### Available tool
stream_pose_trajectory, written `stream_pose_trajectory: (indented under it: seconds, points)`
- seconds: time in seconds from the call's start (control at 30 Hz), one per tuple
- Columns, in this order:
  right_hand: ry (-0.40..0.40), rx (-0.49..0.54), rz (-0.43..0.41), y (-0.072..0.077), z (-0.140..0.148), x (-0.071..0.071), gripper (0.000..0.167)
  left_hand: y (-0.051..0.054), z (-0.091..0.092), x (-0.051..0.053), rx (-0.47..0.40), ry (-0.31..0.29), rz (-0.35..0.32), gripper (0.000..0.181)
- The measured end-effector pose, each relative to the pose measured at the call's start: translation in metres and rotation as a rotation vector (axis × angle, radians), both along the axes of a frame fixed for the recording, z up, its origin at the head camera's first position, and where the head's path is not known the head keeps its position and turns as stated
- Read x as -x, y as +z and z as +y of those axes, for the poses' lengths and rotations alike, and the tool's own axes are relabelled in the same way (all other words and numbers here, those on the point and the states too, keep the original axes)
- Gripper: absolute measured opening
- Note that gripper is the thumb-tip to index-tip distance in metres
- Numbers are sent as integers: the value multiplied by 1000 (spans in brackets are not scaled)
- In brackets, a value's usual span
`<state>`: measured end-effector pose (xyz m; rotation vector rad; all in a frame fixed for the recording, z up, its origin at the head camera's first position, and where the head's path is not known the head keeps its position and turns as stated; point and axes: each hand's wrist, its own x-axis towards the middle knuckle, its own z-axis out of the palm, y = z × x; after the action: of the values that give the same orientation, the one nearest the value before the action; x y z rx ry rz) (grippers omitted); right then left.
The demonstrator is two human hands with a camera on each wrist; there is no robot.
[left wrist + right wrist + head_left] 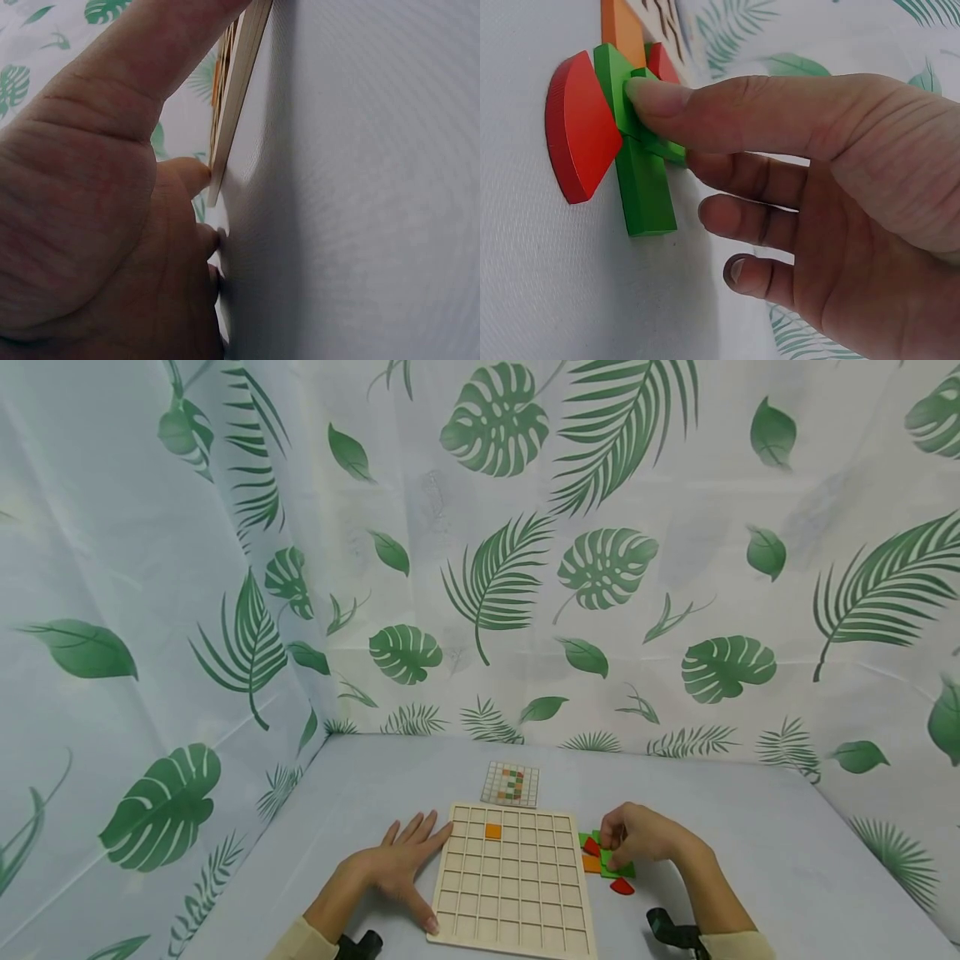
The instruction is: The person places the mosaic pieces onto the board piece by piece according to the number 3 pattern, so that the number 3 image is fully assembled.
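Observation:
A pale wooden grid board lies on the table with one orange square in a cell near its far edge. My left hand rests at the board's left side, fingers spread, its thumb and forefinger touching that edge. To the right of the board, my right hand pinches a small green block between thumb and forefinger, above a pile of pieces. Beneath and beside it are another green block, a red rounded wedge and an orange block. The hand partly hides this pile.
Beyond the board's far edge lies a small card printed with a grid of coloured shapes. A white leaf-patterned cloth rises behind the table and along its left side.

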<state>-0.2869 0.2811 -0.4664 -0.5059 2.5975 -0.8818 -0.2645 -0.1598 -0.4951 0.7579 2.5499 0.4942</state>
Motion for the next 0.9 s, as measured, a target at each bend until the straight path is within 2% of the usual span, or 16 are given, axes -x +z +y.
stream_pose_trajectory:
  seconds: [0.23, 0.43, 0.63, 0.77, 0.9]
  points:
    - [-3, 10, -10, 0, 1, 0, 29, 1, 0, 1, -2, -5, 1, 142]
    - [48, 35, -4, 1, 6, 1, 18, 0, 0, 2, 2, 2, 4, 142]
    - [88, 193, -42, 6, 7, 3, 8, -2, 1, 2, 3, 2, 7, 142]
    - [72, 298, -9, 8, 4, 6, 23, -2, 0, 2, 3, 7, 7, 142]
    - [-1, 359, 59, 8, -2, 8, 30, -3, 0, 2, 3, 11, 8, 142]
